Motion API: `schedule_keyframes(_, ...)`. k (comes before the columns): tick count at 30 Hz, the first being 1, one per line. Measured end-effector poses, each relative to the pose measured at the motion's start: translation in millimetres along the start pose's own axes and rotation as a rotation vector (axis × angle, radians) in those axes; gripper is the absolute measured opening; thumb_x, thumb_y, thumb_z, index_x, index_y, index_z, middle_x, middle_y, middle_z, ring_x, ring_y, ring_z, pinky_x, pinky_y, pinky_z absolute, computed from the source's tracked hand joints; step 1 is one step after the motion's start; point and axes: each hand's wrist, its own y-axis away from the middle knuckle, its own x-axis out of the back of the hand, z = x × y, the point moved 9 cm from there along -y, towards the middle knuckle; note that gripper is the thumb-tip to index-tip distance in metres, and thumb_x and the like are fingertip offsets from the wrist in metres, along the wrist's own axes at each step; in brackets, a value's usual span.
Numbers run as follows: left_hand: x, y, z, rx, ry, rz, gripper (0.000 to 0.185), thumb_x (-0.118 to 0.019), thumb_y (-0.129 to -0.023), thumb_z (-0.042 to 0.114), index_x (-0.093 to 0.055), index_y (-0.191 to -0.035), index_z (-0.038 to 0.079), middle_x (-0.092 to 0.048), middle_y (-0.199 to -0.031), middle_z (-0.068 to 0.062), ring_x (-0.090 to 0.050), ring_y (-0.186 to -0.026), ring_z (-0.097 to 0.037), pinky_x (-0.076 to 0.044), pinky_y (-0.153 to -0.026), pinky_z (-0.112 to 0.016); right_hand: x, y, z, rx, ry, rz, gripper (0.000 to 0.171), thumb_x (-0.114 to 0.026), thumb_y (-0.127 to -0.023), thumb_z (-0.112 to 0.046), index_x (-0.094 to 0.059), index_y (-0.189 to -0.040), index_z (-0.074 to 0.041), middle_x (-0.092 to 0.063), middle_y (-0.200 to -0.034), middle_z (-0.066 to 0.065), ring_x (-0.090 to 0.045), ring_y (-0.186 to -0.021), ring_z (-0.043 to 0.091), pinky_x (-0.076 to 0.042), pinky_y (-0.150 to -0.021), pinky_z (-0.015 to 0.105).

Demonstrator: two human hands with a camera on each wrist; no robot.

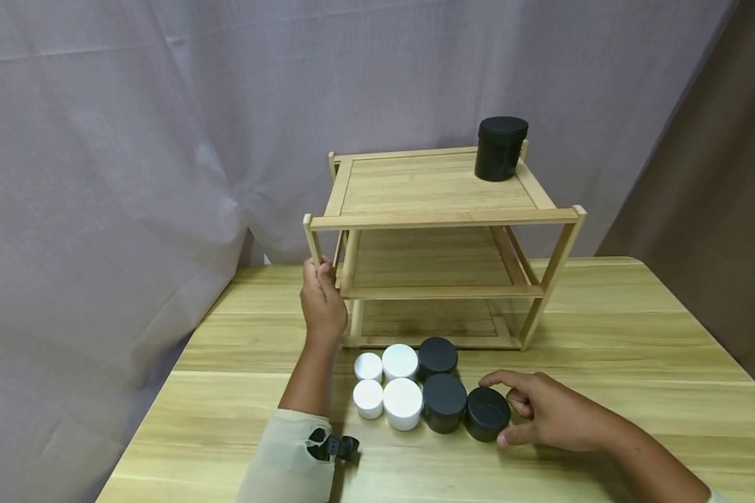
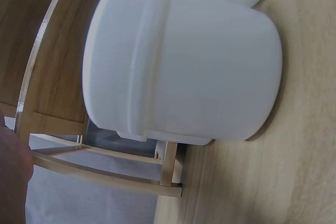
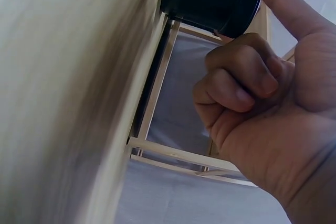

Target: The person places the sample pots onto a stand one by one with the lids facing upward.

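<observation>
My left hand grips the front left post of a three-tier wooden rack, below its top shelf. With thumb and index finger, my right hand pinches the lidded rim of a small black jar standing on the table. The other fingers are curled into the palm, as the right wrist view shows. To the left of that jar stand two more black jars and several white jars in two rows. In the left wrist view a white jar fills the middle, with part of my left hand at the edge.
A taller black jar stands at the back right of the rack's top shelf. The jars sit close to the rack's front on the wooden table. Grey cloth hangs behind, and a brown surface rises at the right.
</observation>
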Motion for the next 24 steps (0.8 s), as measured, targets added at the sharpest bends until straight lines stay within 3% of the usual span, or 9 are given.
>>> schedule_keyframes(5,-0.5,0.8,1.3,0.004,0.001,-0.004,0.039,-0.037,-0.118,0.030,-0.054,-0.116,-0.005,-0.061,-0.092,-0.030,-0.054,-0.078,-0.031,-0.045,-0.070,-0.030,-1.2,-0.4,0.2,-0.014,-0.006,-0.003,0.080,-0.091,-0.090,-0.033,-0.054,-0.153,-0.002,-0.034,-0.072,-0.012,-0.031,-0.060,0.000,-0.040,-0.062,0.026)
schedule_keyframes(13,1.8,0.6,3.4,0.020,-0.011,0.006,0.028,-0.039,-0.119,0.018,-0.054,-0.115,-0.005,-0.063,-0.095,-0.030,-0.062,-0.085,-0.038,-0.052,-0.076,-0.039,1.6,-1.0,-2.8,-0.009,0.029,0.022,0.079,-0.091,-0.090,-0.036,-0.055,-0.150,0.000,-0.031,-0.068,-0.014,-0.028,-0.056,-0.002,-0.038,-0.059,0.024)
schedule_keyframes(24,0.6,1.5,2.3,0.011,-0.011,0.007,0.033,-0.038,-0.119,0.025,-0.055,-0.114,-0.004,-0.057,-0.087,-0.023,-0.047,-0.075,-0.018,-0.043,-0.067,-0.029,1.7,1.4,-1.6,-0.044,0.036,0.029,0.081,-0.092,-0.088,-0.035,-0.056,-0.151,0.001,-0.033,-0.060,-0.017,-0.029,-0.051,-0.003,-0.035,-0.051,0.021)
